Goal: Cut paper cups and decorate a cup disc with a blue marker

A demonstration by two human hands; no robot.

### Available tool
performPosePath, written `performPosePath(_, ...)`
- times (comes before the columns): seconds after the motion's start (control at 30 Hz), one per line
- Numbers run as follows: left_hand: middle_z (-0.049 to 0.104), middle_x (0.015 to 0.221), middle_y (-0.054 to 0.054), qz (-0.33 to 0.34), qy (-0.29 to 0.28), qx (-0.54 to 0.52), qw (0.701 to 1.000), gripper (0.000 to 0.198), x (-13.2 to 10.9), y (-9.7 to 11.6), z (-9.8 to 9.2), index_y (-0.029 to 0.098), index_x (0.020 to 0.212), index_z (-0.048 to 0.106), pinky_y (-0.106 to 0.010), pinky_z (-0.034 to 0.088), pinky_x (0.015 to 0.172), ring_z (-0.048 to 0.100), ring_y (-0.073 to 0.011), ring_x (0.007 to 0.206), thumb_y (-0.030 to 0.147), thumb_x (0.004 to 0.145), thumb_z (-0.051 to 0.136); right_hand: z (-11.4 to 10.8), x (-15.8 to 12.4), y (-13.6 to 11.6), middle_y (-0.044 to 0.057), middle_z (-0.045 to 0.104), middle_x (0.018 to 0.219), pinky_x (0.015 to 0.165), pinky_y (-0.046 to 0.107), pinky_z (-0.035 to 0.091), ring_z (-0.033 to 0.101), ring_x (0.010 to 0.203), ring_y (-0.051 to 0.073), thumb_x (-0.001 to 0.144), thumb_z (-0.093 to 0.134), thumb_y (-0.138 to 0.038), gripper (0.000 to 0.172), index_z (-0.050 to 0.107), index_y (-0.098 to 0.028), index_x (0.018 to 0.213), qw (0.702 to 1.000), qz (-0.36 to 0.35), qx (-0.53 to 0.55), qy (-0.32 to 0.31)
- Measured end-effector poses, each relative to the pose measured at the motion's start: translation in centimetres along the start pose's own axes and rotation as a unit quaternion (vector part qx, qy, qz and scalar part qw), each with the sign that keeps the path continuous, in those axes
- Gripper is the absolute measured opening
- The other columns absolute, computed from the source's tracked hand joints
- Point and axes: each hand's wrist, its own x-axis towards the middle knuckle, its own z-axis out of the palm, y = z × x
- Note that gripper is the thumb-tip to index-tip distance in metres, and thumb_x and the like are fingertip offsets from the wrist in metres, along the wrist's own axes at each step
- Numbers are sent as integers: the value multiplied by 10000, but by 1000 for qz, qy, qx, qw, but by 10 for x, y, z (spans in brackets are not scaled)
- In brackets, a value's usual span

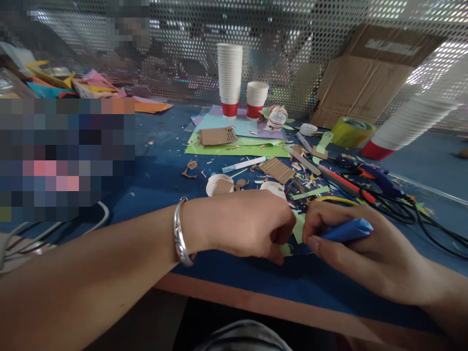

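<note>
Small pale green paper scrap [299,228] sits low centre of frame, just above the blue table top [164,161], right between both hands. Left hand [248,222] is balled up, fingers curled in, thumb & forefinger pinching the scrap's left edge; a silver bracelet [180,231] is on that wrist. Right hand [351,248] touches the scrap from the right, fingers wrapped round a blue tool [347,230] w/ thumb laid along it; the tool's tip is hidden, can't tell what kind it is. Just behind the hands, centre frame: two cut-off paper cup bottoms [219,185], a corrugated card piece [277,169], a white marker [244,164], and lots of coloured snippets. To the right, a blue glue gun [365,170] w/ black cables [420,214] trailing toward the right edge. Further up: a green sheet [237,146], a tall cup stack [229,78] beside a shorter cup stack [256,100], both upright, and a yellow tape roll [351,131]. Upper right: a tipped cup stack [409,124] and flattened cardboard [373,73] leaning on the perforated screen [292,39]. Upper left: a pile of coloured paper [91,85].
</note>
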Motion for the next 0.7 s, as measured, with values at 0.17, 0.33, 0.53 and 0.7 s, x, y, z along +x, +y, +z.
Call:
performPosePath(0.17, 636, 641, 55, -5, -1, 3, 1000, 134, 0, 1, 0, 180, 769, 667, -243, 295, 488, 508, -86, 512, 282, 774, 755, 1, 1, -1, -56, 520, 629, 488, 203, 375, 441, 536, 84, 909, 542, -195, 135, 569, -218, 779, 1000, 5, 0, 0)
performPosePath(0.33, 679, 690, 40, -4, -5, 2, 1000, 128, 0, 1, 0, 184, 820, 688, -243, 305, 523, 533, -95, 546, 295, 795, 745, 0, 2, -3, -56, 531, 629, 476, 193, 378, 451, 521, 74, 908, 550, -185, 136, 571, -211, 776, 1000, -13, 0, 25)
performPosePath(0.53, 660, 670, 45, 4, -1, -3, 1000, 141, 0, -1, 0, 176, 796, 682, -240, 308, 513, 531, -91, 542, 297, 784, 753, 1, 3, -2, -53, 540, 639, 487, 196, 388, 465, 530, 76, 907, 555, -189, 126, 572, -208, 783, 1000, -11, -3, 28)
performPosePath(0.7, 633, 640, 55, 4, 1, -2, 1000, 145, -1, 0, 0, 174, 772, 668, -238, 304, 495, 516, -86, 522, 290, 773, 755, 2, 2, -3, -43, 539, 658, 506, 208, 390, 468, 549, 84, 910, 541, -189, 127, 565, -206, 786, 1000, -14, -10, 23)
